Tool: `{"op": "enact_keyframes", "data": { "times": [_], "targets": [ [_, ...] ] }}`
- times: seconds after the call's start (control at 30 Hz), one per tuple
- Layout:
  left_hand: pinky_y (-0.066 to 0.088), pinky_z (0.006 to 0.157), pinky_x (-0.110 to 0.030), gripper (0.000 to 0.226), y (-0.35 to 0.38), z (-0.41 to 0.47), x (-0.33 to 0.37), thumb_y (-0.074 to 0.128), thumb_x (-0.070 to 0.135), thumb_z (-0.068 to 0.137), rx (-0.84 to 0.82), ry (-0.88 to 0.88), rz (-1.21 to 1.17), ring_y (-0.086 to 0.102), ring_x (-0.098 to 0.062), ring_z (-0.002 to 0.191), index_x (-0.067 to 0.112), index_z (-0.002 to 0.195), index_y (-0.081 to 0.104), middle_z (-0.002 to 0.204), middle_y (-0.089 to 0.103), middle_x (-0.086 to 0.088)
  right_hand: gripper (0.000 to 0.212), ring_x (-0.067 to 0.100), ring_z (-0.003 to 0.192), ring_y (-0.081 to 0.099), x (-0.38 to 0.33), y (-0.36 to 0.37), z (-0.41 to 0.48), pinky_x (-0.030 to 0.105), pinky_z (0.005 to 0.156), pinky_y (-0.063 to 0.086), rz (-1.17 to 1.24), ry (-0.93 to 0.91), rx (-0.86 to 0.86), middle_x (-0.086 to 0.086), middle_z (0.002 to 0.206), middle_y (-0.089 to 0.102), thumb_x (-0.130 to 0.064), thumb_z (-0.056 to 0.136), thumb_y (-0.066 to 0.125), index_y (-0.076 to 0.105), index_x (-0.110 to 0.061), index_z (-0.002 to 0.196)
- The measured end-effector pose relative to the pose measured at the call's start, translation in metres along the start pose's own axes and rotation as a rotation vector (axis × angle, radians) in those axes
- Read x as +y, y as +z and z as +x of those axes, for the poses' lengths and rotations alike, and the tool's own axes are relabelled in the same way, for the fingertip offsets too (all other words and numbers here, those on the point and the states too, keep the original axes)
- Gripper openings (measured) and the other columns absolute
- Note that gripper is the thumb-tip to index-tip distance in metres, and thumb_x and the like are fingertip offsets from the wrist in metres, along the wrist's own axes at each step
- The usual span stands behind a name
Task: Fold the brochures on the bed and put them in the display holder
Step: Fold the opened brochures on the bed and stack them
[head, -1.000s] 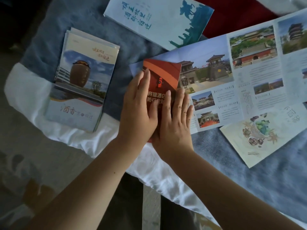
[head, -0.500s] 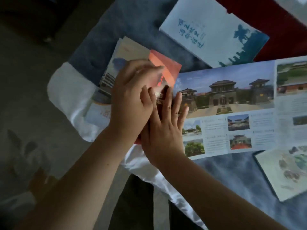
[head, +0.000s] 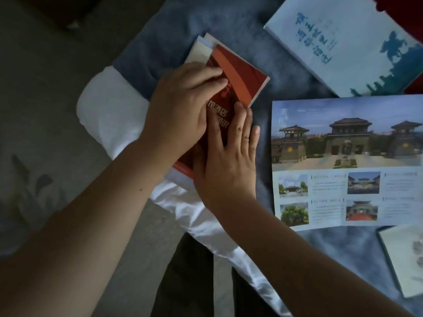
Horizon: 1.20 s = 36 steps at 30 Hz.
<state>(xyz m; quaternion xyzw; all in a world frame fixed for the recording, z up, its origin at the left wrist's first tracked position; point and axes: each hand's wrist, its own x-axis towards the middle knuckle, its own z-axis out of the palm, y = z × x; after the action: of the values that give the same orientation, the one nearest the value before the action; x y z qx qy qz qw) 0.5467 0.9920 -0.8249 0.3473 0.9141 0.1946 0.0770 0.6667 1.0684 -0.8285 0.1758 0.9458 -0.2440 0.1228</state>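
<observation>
Lying folded on top of a stack of brochures (head: 199,50) at the corner of the bed, the red brochure (head: 240,76) was pressed down by both hands. The left hand (head: 180,110) was laid across the cover's middle, fingers roughly straight and pointed right, nothing gripped. The right hand (head: 226,165) was placed flat at the lower right edge of the same cover, fingers straight and together, partly off onto the blanket; a ring (head: 246,137) was seen on one finger. The stack's pale top edges were seen poking out beyond the red cover at the upper left.

A blue blanket (head: 183,26) was spread over the bed, with a white sheet (head: 109,115) exposed at the corner under the stack. A large unfolded brochure (head: 343,156), printed with temple-style buildings and small photos, was laid flat on the blanket just right of the hands, not touching the red one. A light blue booklet (head: 332,42) with blue script was set above it, tilted. A pale brochure (head: 402,259) was cut off at the lower right edge. Grey floor (head: 34,88) was visible on the left.
</observation>
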Motion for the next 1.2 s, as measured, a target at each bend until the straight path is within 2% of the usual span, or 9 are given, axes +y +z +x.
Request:
{"op": "enact_keyframes", "data": {
  "times": [0.13, 0.23, 0.4, 0.6, 0.77, 0.87, 0.97, 1.07, 1.2],
  "targets": [
    [0.035, 0.116, -0.051, 0.040, 0.009, -0.021, 0.001, 0.044, 0.016, 0.108, 0.018, -0.095, 0.011, 0.039, -0.029, 0.149, 0.010, 0.146, 0.056, 0.156, 0.049, -0.004, 0.070, 0.032, 0.158, -0.001, 0.002, -0.010, 0.009, 0.044, 0.127, -0.008, -0.040, -0.011, 0.050, 0.017, 0.170, 0.007, -0.045, 0.103, 0.039, 0.023, -0.011, 0.162],
    [0.028, 0.123, -0.048, 0.042, 0.016, -0.034, -0.008, 0.046, 0.017, 0.108, 0.007, -0.080, 0.060, 0.030, -0.028, 0.153, 0.009, 0.149, 0.052, 0.161, 0.040, -0.005, 0.069, 0.029, 0.159, 0.000, -0.002, -0.007, 0.015, 0.041, 0.127, -0.008, -0.150, -0.034, -0.010, 0.015, 0.171, 0.005, -0.046, 0.107, 0.028, 0.015, -0.009, 0.163],
    [0.027, 0.124, -0.046, 0.043, 0.032, -0.036, -0.022, 0.050, 0.025, 0.108, 0.031, -0.039, 0.109, 0.033, -0.031, 0.151, 0.007, 0.147, 0.053, 0.160, 0.042, -0.010, 0.081, 0.032, 0.158, -0.008, -0.014, 0.008, 0.024, 0.043, 0.127, -0.010, -0.197, 0.014, -0.123, 0.019, 0.170, -0.006, -0.050, 0.098, 0.018, -0.001, -0.006, 0.163],
    [0.019, 0.125, -0.039, 0.043, 0.036, -0.034, -0.024, 0.052, 0.023, 0.107, 0.002, -0.070, 0.099, 0.029, -0.028, 0.153, 0.010, 0.148, 0.052, 0.161, 0.039, -0.006, 0.079, 0.031, 0.158, -0.003, -0.010, -0.003, 0.031, 0.042, 0.128, -0.008, -0.160, 0.002, -0.184, 0.017, 0.171, 0.000, -0.051, 0.097, 0.014, 0.006, -0.009, 0.164],
    [0.012, 0.127, -0.041, 0.051, 0.021, -0.032, -0.012, 0.047, 0.025, 0.105, -0.086, -0.114, 0.113, 0.021, -0.025, 0.157, 0.015, 0.154, 0.043, 0.165, 0.032, -0.003, 0.070, 0.024, 0.159, 0.001, 0.005, -0.026, 0.035, 0.039, 0.125, -0.007, 0.030, -0.073, -0.242, 0.009, 0.172, 0.007, -0.042, 0.101, 0.035, 0.017, -0.016, 0.164],
    [0.011, 0.128, -0.049, 0.059, 0.012, -0.031, 0.008, 0.042, 0.029, 0.106, -0.102, -0.158, 0.135, 0.015, -0.027, 0.158, 0.017, 0.162, 0.026, 0.168, 0.026, -0.004, 0.066, 0.021, 0.158, 0.005, 0.028, -0.046, 0.024, 0.035, 0.125, -0.005, 0.089, -0.103, -0.194, 0.003, 0.172, 0.011, -0.034, 0.096, 0.038, 0.033, -0.017, 0.159],
    [0.016, 0.127, -0.052, 0.062, 0.014, -0.032, 0.046, 0.034, 0.026, 0.104, -0.085, -0.154, 0.099, 0.019, -0.032, 0.157, 0.014, 0.163, 0.022, 0.167, 0.027, -0.009, 0.065, 0.030, 0.157, 0.013, 0.063, -0.064, -0.002, 0.041, 0.127, 0.003, 0.201, -0.082, -0.035, 0.014, 0.169, 0.017, -0.025, 0.096, 0.022, 0.038, -0.006, 0.156],
    [0.021, 0.125, -0.050, 0.062, 0.030, -0.035, 0.100, 0.040, 0.028, 0.107, -0.117, -0.163, -0.043, 0.019, -0.031, 0.157, 0.013, 0.163, 0.019, 0.169, 0.020, -0.012, 0.056, 0.039, 0.154, 0.020, 0.118, -0.074, -0.039, 0.053, 0.126, 0.017, 0.267, -0.021, 0.166, 0.023, 0.165, 0.024, -0.004, 0.095, 0.045, 0.044, 0.002, 0.151],
    [0.015, 0.126, -0.046, 0.074, 0.053, -0.044, 0.171, 0.043, 0.050, 0.105, -0.190, -0.303, -0.134, 0.007, -0.032, 0.158, 0.016, 0.165, 0.013, 0.172, 0.008, -0.010, 0.065, 0.037, 0.157, -0.002, 0.207, -0.090, -0.088, 0.047, 0.128, 0.000, 0.071, 0.227, 0.116, 0.021, 0.170, 0.002, -0.030, 0.103, 0.036, 0.021, -0.008, 0.162]
  ]
}}
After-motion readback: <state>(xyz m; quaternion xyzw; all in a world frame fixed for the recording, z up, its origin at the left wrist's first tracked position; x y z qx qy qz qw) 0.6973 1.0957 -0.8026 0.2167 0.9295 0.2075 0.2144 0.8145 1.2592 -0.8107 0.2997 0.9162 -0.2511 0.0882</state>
